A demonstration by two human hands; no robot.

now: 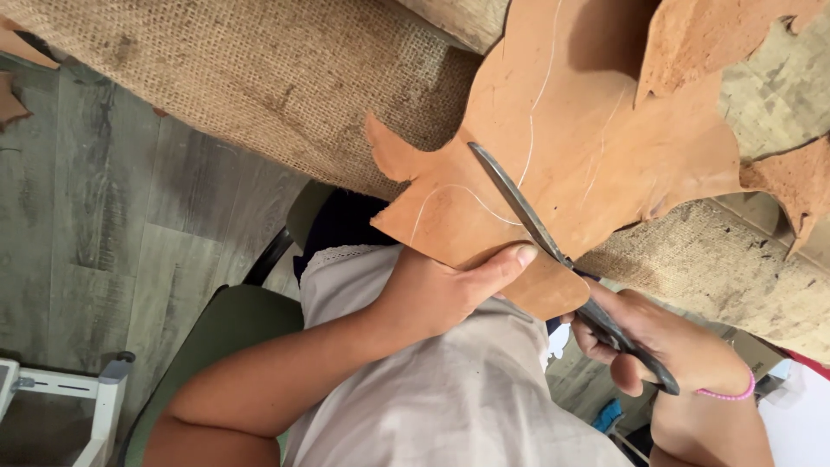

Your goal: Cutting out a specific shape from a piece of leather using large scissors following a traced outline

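A large tan leather piece [588, 112] with white chalk lines lies over a burlap-covered surface [259, 78]. My left hand [441, 290] grips the leather's near edge, thumb on top close to a chalk curve. My right hand [666, 337], with a pink bead bracelet [731, 395] on the wrist, holds dark metal scissors [519, 203]. The long blade lies across the top of the leather and points away from me toward a chalk line. The lower blade is hidden under the leather.
Beneath me are a green chair seat [216, 329] and a grey wood-plank floor [95, 216]. A white metal frame [104, 393] stands at the lower left. More ragged leather pieces [795, 186] lie at the upper right on the burlap.
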